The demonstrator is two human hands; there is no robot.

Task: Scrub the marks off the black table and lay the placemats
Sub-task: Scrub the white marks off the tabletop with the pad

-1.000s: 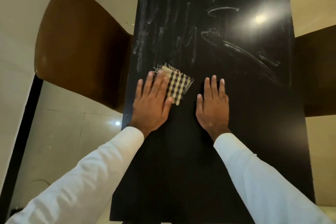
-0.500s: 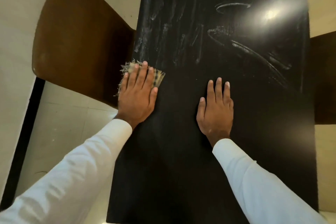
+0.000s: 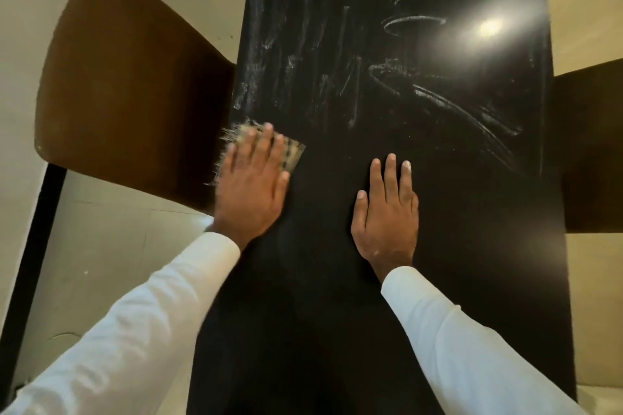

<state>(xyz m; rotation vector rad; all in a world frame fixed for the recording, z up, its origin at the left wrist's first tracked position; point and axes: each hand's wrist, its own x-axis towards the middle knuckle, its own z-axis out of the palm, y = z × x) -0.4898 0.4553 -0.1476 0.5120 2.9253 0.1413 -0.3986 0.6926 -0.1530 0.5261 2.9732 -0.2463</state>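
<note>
Brown chair (image 3: 135, 84) is tucked against the left desk edge. Checked cloth (image 3: 294, 153) is pinned at that edge, with its frayed fringe hanging over toward the chair. Left hand (image 3: 251, 189) is laid flat on the cloth, fingers (image 3: 268, 145) straight, nothing gripped. Black desk (image 3: 303, 330) runs away from the camera; bare black surface is seen between the hands and to their right. Right hand (image 3: 386, 212) is pressed flat mid-desk, fingers (image 3: 391, 175) straight and together, well apart from the cloth. White marks (image 3: 418, 22) are spread beyond both hands, close to both long edges. A second chair (image 3: 590, 145) is set at the right edge.
</note>
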